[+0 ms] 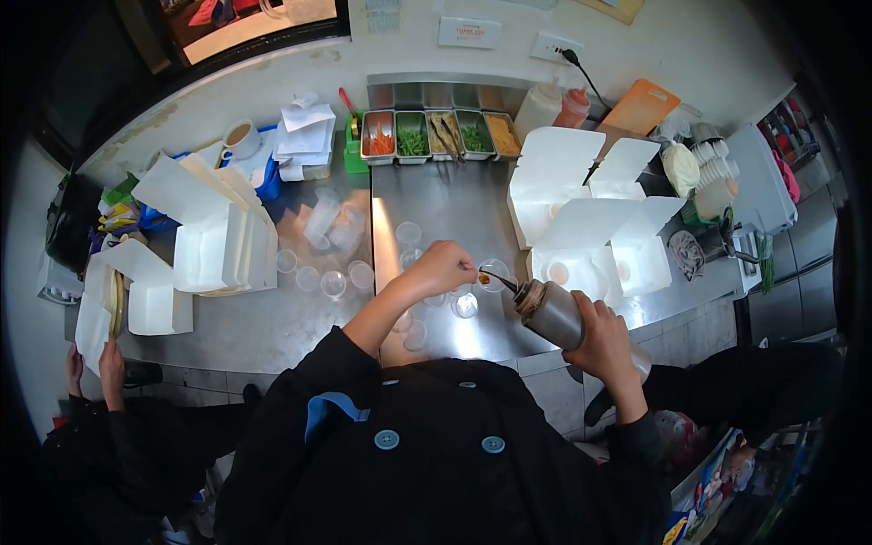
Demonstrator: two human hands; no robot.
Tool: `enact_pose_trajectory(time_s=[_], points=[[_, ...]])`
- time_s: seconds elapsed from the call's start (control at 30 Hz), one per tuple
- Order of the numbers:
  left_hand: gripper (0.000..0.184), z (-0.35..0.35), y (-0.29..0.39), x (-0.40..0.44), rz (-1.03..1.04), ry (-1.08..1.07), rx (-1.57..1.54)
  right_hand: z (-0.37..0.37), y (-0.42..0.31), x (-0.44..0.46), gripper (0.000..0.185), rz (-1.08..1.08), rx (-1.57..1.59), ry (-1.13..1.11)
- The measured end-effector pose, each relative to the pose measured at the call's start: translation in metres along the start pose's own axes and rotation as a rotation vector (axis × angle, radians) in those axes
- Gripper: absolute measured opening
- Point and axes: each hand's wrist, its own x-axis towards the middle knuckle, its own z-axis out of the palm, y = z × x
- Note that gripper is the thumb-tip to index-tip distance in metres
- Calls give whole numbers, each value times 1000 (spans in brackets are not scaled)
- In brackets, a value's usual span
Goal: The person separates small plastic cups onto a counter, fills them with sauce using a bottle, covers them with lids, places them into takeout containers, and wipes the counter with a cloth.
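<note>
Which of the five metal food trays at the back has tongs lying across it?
The middle tray, third from either end: dark tongs lie across its pale food. The other four trays show their orange or green fillings without tongs.

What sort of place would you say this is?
Probably a small takeaway kitchen: the steel counter holds open white boxes and small clear cups, with metal trays of cut food along its back.
</note>
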Motion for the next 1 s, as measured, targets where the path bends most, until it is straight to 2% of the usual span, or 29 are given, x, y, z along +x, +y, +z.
enact_pose_trajectory(time_s=[0.43,1.0], points=[[15,1,-12,5,-13,8,51,-3,1,-3,81,4,-53,2],[16,2,-28,10,-64,49,-69,-8,-1,-5,78,44,-36,-45]])
